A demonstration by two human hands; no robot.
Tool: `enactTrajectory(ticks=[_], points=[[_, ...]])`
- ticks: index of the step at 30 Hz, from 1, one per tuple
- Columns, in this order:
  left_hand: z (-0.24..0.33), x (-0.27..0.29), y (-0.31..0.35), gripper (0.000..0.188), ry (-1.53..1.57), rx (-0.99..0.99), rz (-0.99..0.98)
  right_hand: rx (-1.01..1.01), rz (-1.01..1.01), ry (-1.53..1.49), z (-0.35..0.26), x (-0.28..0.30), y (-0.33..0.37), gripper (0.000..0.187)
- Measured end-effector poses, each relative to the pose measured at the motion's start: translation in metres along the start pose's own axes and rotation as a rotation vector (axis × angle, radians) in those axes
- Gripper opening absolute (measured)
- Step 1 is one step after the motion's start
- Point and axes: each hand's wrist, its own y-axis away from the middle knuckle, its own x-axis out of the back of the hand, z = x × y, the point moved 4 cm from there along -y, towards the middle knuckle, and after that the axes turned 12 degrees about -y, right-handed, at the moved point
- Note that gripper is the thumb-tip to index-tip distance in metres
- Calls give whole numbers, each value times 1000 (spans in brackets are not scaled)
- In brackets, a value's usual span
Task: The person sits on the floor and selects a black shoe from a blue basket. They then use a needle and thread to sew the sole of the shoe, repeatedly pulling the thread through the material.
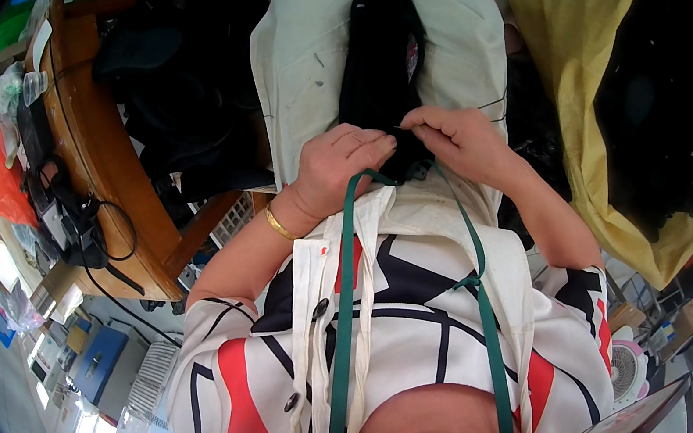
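A black cloth shoe (380,43) lies lengthwise on the cream apron (295,73) over my lap, with a small pinkish print at its right side. Its near end is gripped by my left hand (343,159), whose fingers are closed on the dark cloth. Close beside it, my right hand (460,143) pinches thumb and forefinger together on a thin needle (399,127), its tip pointing toward the left fingers. Dark thread (490,102) shows beyond the back of the right hand. The exact spot where the needle meets the cloth is too small to tell.
To the left, a wooden table (102,144) carries cables and a red plastic bag (2,181). Black shoes (177,81) are heaped beside it. At right stands a yellow sack (556,36) holding dark material. Green straps (349,296) hang from my neck.
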Motion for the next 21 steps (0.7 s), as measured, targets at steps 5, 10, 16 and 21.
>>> enactTrajectory(ticks=[5,10,16,21], points=[[0,-1,4,30,23,41,14,-5,-17,-9,4,-11,-8,13],[6,0,4,27,-102,-3,-5,-8,-13,200,-11,-24,-21,15],[9,-2,10,29,-212,9,44,269,68,438,-42,-11,-26,9],[9,1,10,26,-253,-23,64,236,-48,388,-29,-18,-35,11]])
